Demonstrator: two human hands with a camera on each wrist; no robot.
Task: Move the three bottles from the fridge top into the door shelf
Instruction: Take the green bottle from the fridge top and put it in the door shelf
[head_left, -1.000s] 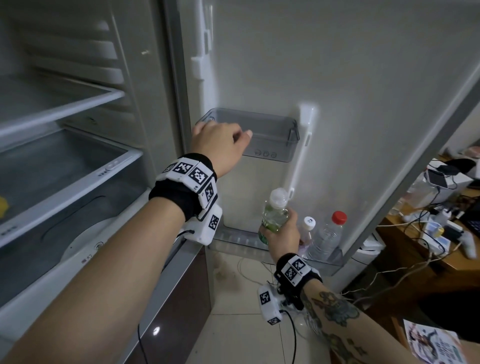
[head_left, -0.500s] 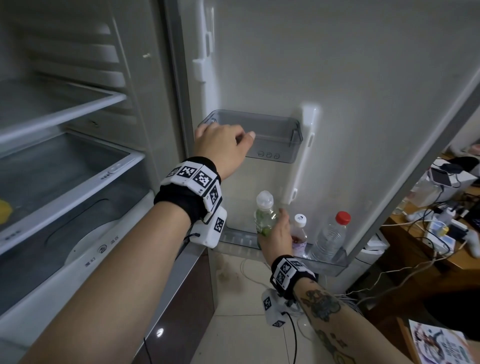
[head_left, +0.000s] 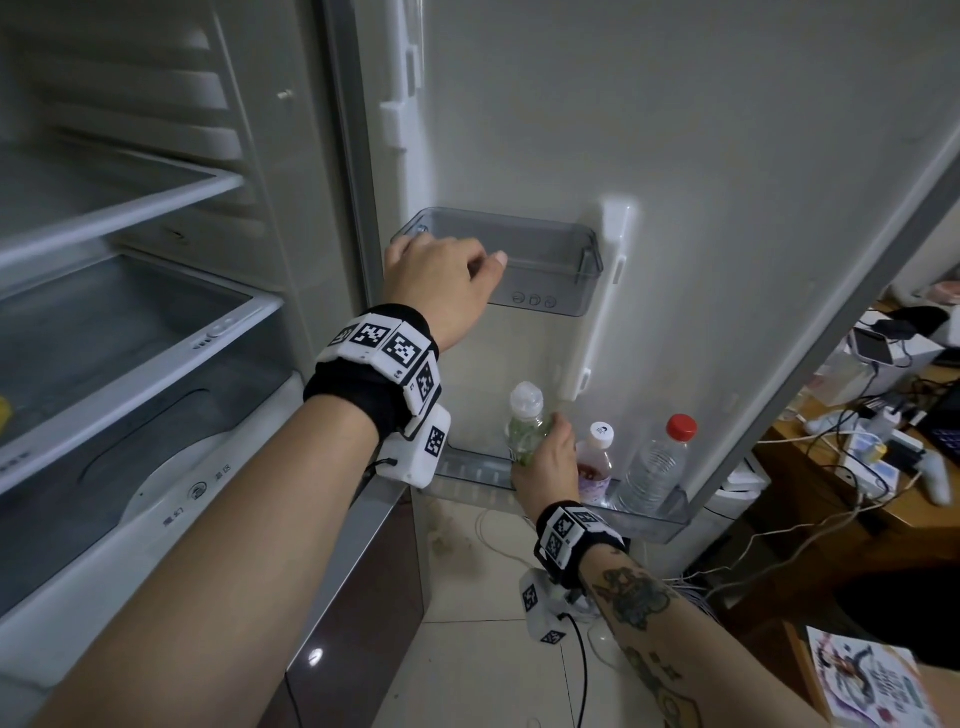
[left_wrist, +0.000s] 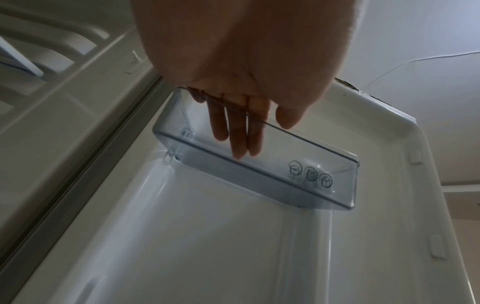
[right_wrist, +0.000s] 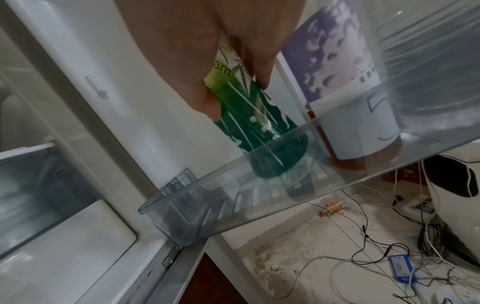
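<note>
My right hand grips a green-labelled bottle with a pale cap; its base stands inside the clear lower door shelf. The right wrist view shows the right hand wrapped round the green-labelled bottle, low behind the lower door shelf's wall. Right of it stand a purple-labelled bottle with a white cap and a clear bottle with a red cap. My left hand holds the front wall of the upper door bin, fingers inside, thumb outside.
The open fridge body is on the left, with glass shelves and a drawer. At the right is a wooden desk crowded with devices and cables. Loose cables lie on the tiled floor below the door.
My right hand has lowered the green-labelled bottle down into the lower door shelf, beside the purple-labelled one. My left hand has kept its hold on the upper bin.
</note>
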